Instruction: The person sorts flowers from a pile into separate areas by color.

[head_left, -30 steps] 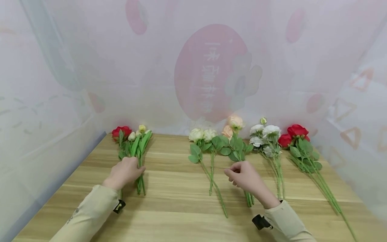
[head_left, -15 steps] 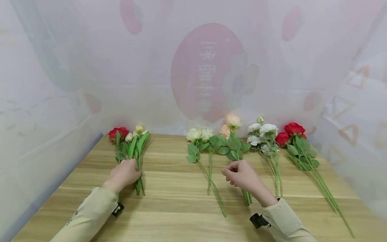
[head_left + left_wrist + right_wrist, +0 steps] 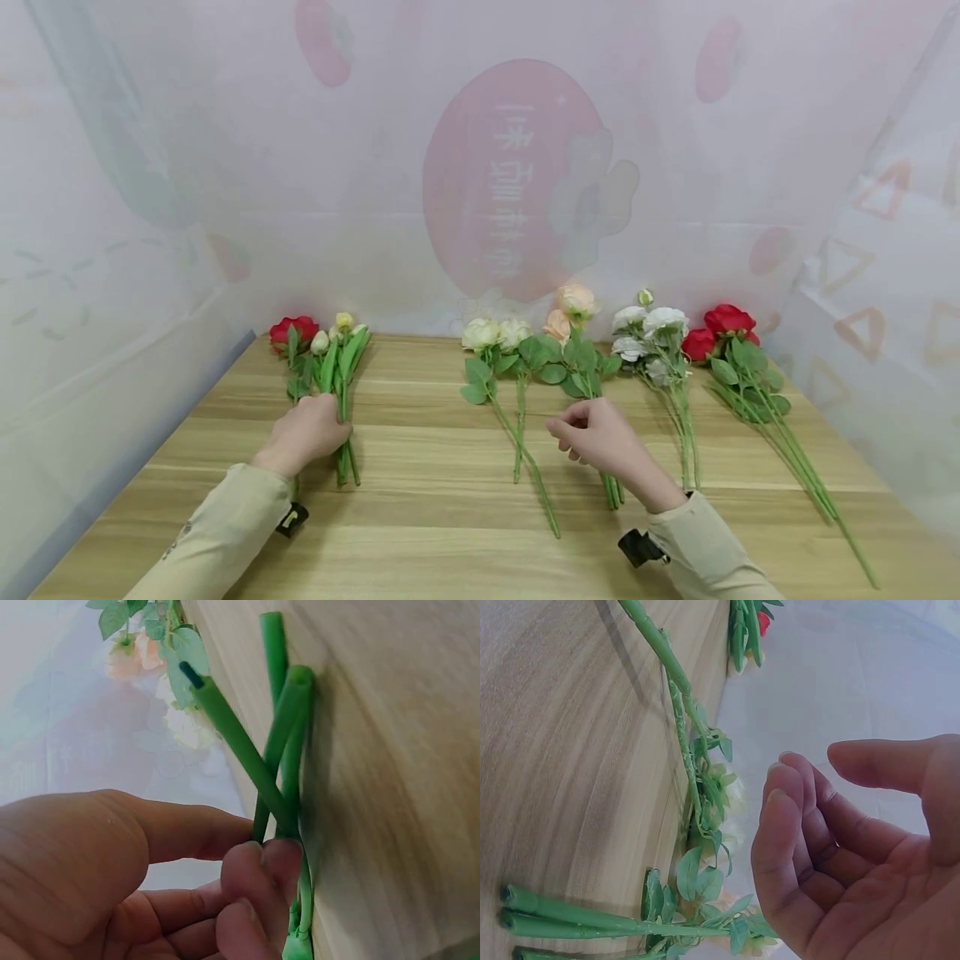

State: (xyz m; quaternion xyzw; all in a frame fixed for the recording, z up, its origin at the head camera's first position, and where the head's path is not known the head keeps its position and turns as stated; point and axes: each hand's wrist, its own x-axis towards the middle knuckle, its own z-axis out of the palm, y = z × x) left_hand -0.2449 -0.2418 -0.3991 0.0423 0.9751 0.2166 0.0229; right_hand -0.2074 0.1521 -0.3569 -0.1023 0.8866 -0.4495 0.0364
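On the left of the table, tulips (image 3: 343, 362) with pale and yellow buds lie bunched, heads toward the back. My left hand (image 3: 307, 429) pinches their green stems (image 3: 244, 746) between thumb and fingers, as the left wrist view shows; the stem ends stick out past the fingers. Beside the tulips lies a red flower (image 3: 294, 331), its stem mostly covered by that hand. My right hand (image 3: 600, 429) hovers over the stems of the peach roses (image 3: 576, 302). Its fingers (image 3: 780, 825) are loosely curled, thumb apart, with nothing between them.
Cream-white roses (image 3: 495, 333) with crossed stems lie mid-table. Farther right are white flowers (image 3: 663, 325) and red roses (image 3: 729, 321) with long stems reaching toward the front. A printed cloth (image 3: 360, 208) hangs along the wooden table's (image 3: 435, 467) back edge.
The head view has shifted slightly, so everything sits a little farther left. Both hands keep nearly the same pose and place over the stems.
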